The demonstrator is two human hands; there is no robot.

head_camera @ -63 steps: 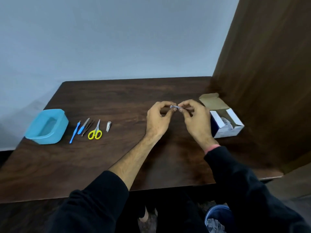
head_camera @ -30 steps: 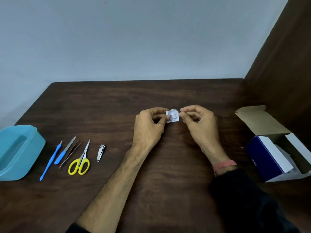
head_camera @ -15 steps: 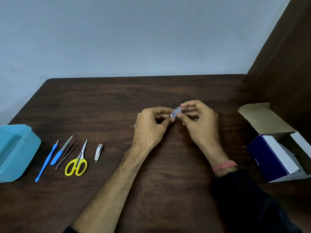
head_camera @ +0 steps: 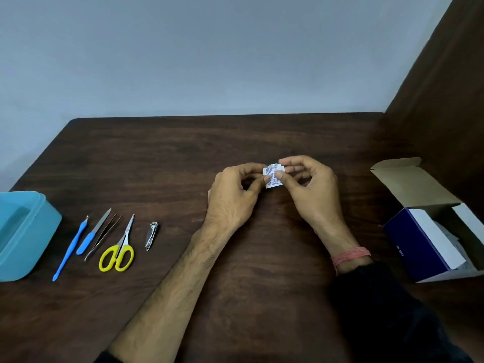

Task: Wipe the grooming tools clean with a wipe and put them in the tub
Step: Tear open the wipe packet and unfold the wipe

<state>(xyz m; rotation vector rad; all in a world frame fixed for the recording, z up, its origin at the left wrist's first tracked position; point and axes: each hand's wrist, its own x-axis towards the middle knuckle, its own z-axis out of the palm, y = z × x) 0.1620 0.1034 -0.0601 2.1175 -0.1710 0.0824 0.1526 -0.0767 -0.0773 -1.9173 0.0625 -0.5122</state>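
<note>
Both hands pinch the little wipe sachet [head_camera: 272,176]: left hand [head_camera: 235,197] grip on its 9 o'clock edge, right hand [head_camera: 311,189] on the 3 o'clock edge. I'd tear from a corner, pulling opposite ways, since that crinkly printed foil slips. Thin metal and plastic grooming tools [head_camera: 110,239] lie on the dark woodgrain table [head_camera: 183,153] at 9 o'clock, beside the smooth rounded blue tub [head_camera: 31,231].

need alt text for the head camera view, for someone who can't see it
Both hands, left hand and right hand, pinch a small white wipe sachet above a dark wooden table. At left, five grooming tools lie in a row beside a blue tub, among them yellow-handled scissors and a nail clipper. An open box sits at right.
</note>
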